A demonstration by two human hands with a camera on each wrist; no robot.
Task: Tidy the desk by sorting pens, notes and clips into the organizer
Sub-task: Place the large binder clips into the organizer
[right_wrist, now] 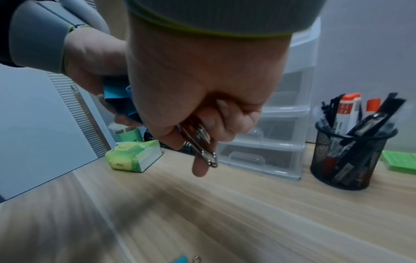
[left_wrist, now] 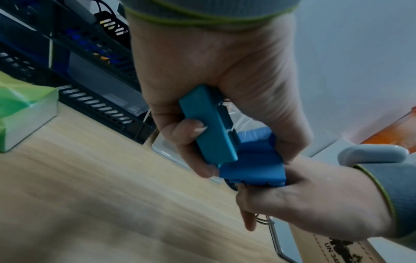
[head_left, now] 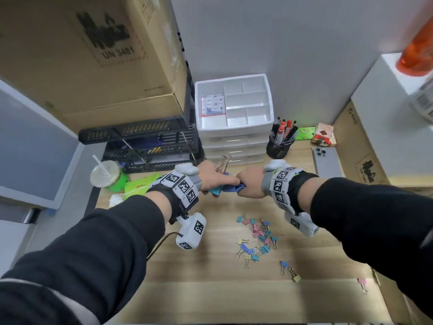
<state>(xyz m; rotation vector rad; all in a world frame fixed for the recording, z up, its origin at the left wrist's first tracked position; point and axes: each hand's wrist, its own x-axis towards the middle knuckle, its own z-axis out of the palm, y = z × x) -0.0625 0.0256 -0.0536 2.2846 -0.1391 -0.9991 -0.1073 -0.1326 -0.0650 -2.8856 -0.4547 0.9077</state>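
Wooden desk (head_left: 210, 289) against a pale wall, our two hands meeting over it

Our left hand (head_left: 208, 175) curls round a teal binder clip (left_wrist: 209, 128), and our right hand (head_left: 249, 184) grips the blue binder clip (left_wrist: 254, 165) touching it, fingers closed on its wire handles (right_wrist: 200, 142). Both clips are held above the desk, in front of the white organizer (head_left: 234, 102), which holds notes (head_left: 213, 104) in its left compartment. A loose pile of small coloured clips (head_left: 257, 238) lies on the wood below our wrists; pens stand in a mesh cup (head_left: 280, 146) to the right
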